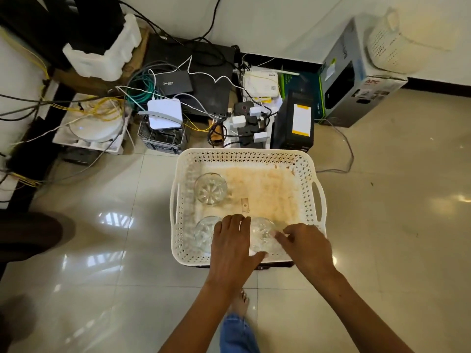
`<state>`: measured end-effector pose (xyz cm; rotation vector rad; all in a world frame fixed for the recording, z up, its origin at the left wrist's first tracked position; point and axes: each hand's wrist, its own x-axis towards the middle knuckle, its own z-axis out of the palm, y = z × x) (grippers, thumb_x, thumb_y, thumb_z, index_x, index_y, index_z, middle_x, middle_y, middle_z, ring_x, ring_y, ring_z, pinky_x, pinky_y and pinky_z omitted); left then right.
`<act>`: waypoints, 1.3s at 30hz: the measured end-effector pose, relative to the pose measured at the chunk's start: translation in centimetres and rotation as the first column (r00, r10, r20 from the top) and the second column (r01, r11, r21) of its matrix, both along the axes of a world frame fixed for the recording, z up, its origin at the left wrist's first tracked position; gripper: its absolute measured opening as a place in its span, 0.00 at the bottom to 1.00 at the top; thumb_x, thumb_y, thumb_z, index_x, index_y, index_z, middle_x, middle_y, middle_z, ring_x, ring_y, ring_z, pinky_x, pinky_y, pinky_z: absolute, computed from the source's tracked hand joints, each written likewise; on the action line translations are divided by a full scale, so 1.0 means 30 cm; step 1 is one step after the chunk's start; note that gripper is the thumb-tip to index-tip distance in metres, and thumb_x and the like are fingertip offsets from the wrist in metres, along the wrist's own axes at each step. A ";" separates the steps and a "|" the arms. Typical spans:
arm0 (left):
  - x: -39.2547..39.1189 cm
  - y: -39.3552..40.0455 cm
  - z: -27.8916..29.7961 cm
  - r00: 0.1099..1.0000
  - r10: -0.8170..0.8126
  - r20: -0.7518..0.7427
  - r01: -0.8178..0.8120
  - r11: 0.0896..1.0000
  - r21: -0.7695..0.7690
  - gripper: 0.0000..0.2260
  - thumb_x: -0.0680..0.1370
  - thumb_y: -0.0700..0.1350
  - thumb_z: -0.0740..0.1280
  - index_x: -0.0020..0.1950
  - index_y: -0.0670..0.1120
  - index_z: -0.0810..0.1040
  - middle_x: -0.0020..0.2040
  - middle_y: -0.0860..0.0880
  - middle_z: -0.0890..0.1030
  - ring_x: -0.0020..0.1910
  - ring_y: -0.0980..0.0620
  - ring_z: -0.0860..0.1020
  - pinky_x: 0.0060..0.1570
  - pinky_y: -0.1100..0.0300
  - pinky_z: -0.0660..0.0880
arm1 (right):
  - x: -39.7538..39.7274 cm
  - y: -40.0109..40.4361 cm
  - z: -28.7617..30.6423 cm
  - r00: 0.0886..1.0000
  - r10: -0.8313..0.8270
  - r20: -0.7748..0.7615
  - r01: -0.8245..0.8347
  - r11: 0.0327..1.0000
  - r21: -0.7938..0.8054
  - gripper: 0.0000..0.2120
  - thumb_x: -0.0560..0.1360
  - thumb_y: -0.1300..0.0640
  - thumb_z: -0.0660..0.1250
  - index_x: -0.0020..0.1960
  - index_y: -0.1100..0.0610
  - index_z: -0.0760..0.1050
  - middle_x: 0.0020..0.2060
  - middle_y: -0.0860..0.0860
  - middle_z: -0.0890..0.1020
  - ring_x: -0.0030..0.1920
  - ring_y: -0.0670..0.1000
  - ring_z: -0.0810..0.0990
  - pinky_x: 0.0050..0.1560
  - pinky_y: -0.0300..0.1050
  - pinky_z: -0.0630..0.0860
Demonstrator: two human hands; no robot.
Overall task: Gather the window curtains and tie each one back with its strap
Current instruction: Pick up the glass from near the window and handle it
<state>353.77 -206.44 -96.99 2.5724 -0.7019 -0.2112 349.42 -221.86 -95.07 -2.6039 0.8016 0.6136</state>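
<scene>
We look down on a white perforated basket (309, 174) standing on the glossy tiled floor (382, 225), its stained bottom showing through. Three clear glasses sit inside: one upright glass (210, 188) towards the far left, a second glass (204, 231) at the near left, and a third glass (263, 235) just beside it at the near middle. Our left hand (233, 244) lies over the near edge of the basket between the two near glasses, fingers spread fairly straight, the thumb reaching under the third glass. Our right hand (305, 244) comes in from the right with its fingers bent towards that same glass; they seem to pinch its rim, though the clear glass and blur make the contact hard to read. No curtain or strap appears anywhere in view, so we cannot say where they are. Beyond the basket, against the wall, lies a tangle of cables (142, 95) around a white router (165, 113), a power strip (251, 123) and a black box (293, 121). A bare foot (239, 303) stands below our arms.
</scene>
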 end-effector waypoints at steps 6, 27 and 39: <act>0.082 0.223 0.123 0.940 0.336 0.059 -0.304 0.904 -0.301 0.13 0.73 0.47 0.72 0.57 0.46 0.79 0.55 0.48 0.80 0.55 0.49 0.77 0.56 0.59 0.69 | 0.149 0.179 0.175 0.952 0.172 0.254 -0.163 0.985 -0.055 0.11 0.78 0.49 0.61 0.45 0.50 0.81 0.38 0.46 0.84 0.37 0.50 0.81 0.34 0.41 0.72; 0.035 1.956 -0.001 -0.093 0.994 0.062 -0.972 -0.077 -0.221 0.13 0.75 0.45 0.65 0.58 0.45 0.77 0.54 0.48 0.79 0.55 0.49 0.76 0.56 0.55 0.72 | 0.525 2.209 -0.051 0.516 0.761 0.392 -0.848 0.389 0.361 0.05 0.74 0.52 0.68 0.43 0.51 0.82 0.35 0.47 0.84 0.38 0.47 0.83 0.42 0.45 0.78; 0.317 2.527 -0.343 -0.073 0.994 -0.076 -0.997 -0.070 0.042 0.17 0.70 0.36 0.70 0.59 0.37 0.76 0.52 0.39 0.79 0.51 0.39 0.78 0.50 0.51 0.75 | 0.796 3.005 -0.471 0.658 0.738 0.149 -0.728 0.573 0.375 0.16 0.76 0.52 0.64 0.59 0.60 0.78 0.60 0.58 0.79 0.61 0.59 0.76 0.54 0.46 0.72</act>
